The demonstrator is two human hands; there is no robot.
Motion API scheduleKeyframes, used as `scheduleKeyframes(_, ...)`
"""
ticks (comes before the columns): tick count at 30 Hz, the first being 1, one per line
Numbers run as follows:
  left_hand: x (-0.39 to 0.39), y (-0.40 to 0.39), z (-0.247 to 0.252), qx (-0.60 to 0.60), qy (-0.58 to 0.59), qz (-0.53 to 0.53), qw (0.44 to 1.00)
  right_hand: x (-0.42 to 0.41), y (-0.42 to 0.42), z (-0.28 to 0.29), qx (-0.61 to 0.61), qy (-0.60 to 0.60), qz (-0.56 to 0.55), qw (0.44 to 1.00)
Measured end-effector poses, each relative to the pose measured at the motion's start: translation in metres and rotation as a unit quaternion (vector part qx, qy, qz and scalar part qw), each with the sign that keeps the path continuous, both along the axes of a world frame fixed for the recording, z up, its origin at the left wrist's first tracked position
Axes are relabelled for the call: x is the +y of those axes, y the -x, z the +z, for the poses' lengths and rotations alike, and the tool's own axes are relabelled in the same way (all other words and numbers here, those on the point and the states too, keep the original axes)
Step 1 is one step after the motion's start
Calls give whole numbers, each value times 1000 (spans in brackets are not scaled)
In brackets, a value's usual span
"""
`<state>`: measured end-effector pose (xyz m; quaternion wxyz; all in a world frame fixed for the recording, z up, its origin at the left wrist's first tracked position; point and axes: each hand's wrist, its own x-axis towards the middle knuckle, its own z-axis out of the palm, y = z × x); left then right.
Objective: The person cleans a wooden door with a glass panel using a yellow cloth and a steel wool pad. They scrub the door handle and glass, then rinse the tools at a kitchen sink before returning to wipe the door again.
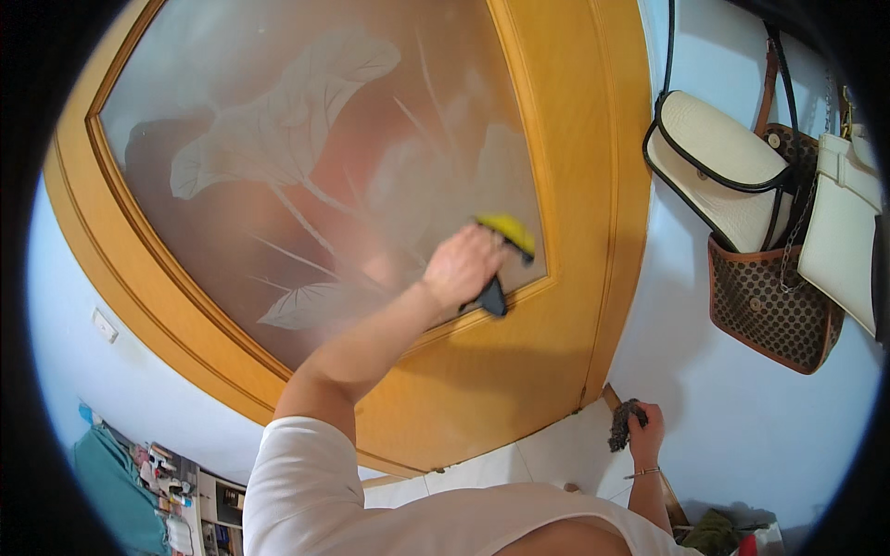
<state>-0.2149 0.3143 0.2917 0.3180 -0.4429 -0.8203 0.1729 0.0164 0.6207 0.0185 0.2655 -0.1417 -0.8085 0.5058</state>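
My left hand point(464, 263) is raised at the lower right corner of a frosted glass panel point(243, 229) etched with leaves and stems. It grips a yellow-and-black handheld tool point(507, 233), whose dark handle end shows below my fingers. Blur keeps its exact kind from being clear, and I cannot tell whether it touches the glass. Low on the right, my right hand point(645, 424) holds a crumpled dark grey cloth point(622, 425) beside the wall, away from the panel. A wooden door point(480, 389) frames the glass.
Several handbags hang on the right wall, among them a cream bag with black trim point(726, 142) and a brown patterned bag point(768, 299). A wall switch point(104, 325) is left of the door. Cluttered shelves point(208, 511) and a green cloth point(111, 479) show lower left.
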Motion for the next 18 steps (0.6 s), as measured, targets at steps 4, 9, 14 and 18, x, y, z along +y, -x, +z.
scheduleKeyframes(4, 57, 23, 126, 262, -172, -4, 950, 0, -7, 3, -18, -4, -14, 1000)
scheduleKeyframes(9, 99, 38, 116, 288, -253, 18, 923, -2, -12, -18, -27, 9, -34, 999)
scheduleKeyframes(14, 82, 21, 0, 144, -149, 41, 978, -3, -17, -16, -36, 13, -39, 998)
scheduleKeyframes(18, 56, 4, -88, 40, -39, 46, 997, -3, -7, 4, 24, -12, -21, 999)
